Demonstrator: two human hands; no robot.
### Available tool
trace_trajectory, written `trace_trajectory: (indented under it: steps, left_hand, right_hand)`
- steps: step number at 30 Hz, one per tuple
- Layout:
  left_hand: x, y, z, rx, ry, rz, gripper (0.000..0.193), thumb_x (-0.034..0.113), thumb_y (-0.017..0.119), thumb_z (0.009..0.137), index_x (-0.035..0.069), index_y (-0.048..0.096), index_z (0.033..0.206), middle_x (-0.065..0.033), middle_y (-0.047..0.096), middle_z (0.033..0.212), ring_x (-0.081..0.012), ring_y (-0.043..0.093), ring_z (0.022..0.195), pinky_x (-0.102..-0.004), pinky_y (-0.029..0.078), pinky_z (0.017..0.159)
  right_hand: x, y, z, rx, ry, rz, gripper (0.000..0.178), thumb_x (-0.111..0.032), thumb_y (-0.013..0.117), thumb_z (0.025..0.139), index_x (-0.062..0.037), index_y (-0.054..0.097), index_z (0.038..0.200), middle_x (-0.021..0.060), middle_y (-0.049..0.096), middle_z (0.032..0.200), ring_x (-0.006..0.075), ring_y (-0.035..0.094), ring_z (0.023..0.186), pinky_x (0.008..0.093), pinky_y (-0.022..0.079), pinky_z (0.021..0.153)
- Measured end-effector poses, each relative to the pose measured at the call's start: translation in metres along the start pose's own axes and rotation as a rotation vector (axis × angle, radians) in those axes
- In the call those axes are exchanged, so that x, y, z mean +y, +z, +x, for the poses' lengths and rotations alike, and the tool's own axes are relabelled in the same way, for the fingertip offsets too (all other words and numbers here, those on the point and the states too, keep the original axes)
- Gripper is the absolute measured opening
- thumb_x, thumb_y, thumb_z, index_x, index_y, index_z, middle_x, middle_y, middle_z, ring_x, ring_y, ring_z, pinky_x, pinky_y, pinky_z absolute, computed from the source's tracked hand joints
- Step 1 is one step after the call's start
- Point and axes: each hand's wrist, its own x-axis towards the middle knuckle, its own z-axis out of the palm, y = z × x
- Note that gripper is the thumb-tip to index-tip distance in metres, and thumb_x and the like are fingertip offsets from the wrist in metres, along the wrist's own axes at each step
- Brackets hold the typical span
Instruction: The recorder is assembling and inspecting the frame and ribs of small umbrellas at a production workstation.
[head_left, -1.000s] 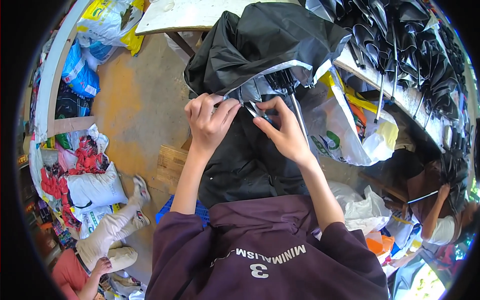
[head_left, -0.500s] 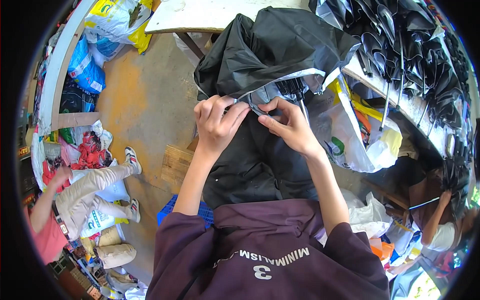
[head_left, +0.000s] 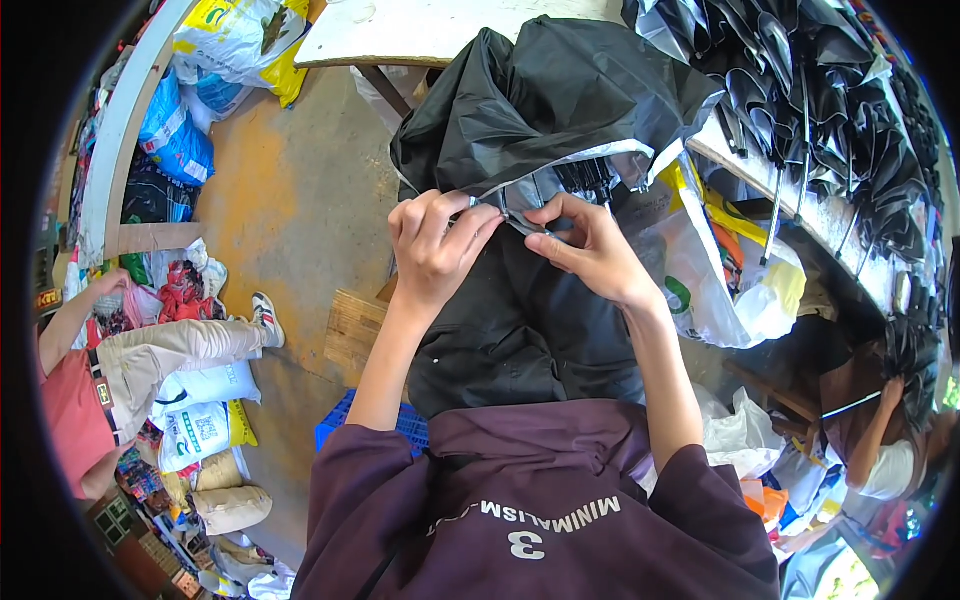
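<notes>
A black umbrella (head_left: 560, 95) with a silvery lining lies slack over my lap and the edge of the work table. Its folded ribs and shaft (head_left: 590, 178) show under the hem, to the right of my fingers. My left hand (head_left: 436, 240) is closed in a pinch on the canopy's near edge. Close beside it, my right hand (head_left: 588, 245) pinches the same grey-edged hem between thumb and fingers. The fingertips of both hands almost meet. Whatever small part lies between them is too small to make out.
Several black umbrellas (head_left: 800, 100) pile up on the white table (head_left: 860, 235) at right. A white plastic bag (head_left: 690, 275) hangs below it. At left a person in a red shirt (head_left: 75, 425) stands near bags; another person's arm (head_left: 870, 435) holds an umbrella at far right.
My right hand has shifted slightly right and down, its pinch still at the hem. My left hand barely moves. The person at left has shifted and reaches further up toward the bags.
</notes>
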Motion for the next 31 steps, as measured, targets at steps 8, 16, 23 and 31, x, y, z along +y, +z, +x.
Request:
trace_trajectory:
  steps: [8,16,23,31]
  left_hand:
    - [-0.002,0.002,-0.004,0.02,-0.012,-0.02,0.018,0.012,0.081,0.073,0.02,0.072,0.086,0.008,0.06,0.104,-0.0134,0.052,0.092,-0.0298,0.036,0.087]
    - [-0.012,0.01,-0.002,-0.156,0.178,0.01,0.02,0.01,0.077,0.073,0.02,0.071,0.089,0.0092,0.065,0.11,-0.014,0.053,0.093,-0.031,0.037,0.091]
    - [0.007,0.023,0.003,-0.266,0.142,0.02,0.021,0.015,0.077,0.073,0.02,0.071,0.092,0.0093,0.066,0.109,-0.0147,0.054,0.098,-0.0326,0.037,0.092]
    - [0.015,0.044,-0.015,-0.149,0.097,0.079,0.028,0.018,0.077,0.077,0.021,0.071,0.104,0.0066,0.063,0.117,-0.0144,0.052,0.107,-0.0367,0.035,0.096]
  right_hand:
    - [-0.006,-0.003,-0.005,-0.011,0.034,-0.052,0.016,-0.012,0.073,0.093,-0.0013,0.066,0.101,0.0054,0.071,0.105,0.0037,0.049,0.067,0.0169,0.043,0.063]
    - [0.01,0.012,-0.048,-0.006,-0.061,-0.505,0.03,-0.008,0.071,0.089,-0.0001,0.058,0.115,0.0107,0.066,0.109,0.0219,0.064,0.084,0.0324,0.051,0.076]
    - [-0.01,0.033,-0.07,-0.013,0.073,-0.874,0.057,-0.009,0.07,0.088,-0.0066,0.047,0.14,0.0141,0.061,0.108,0.0288,0.065,0.086,0.0405,0.052,0.077]
    - [-0.004,-0.002,-0.087,-0.014,0.1,-0.618,0.073,-0.015,0.069,0.091,-0.0172,0.033,0.155,0.0154,0.049,0.134,0.0312,0.067,0.094,0.0431,0.052,0.086]
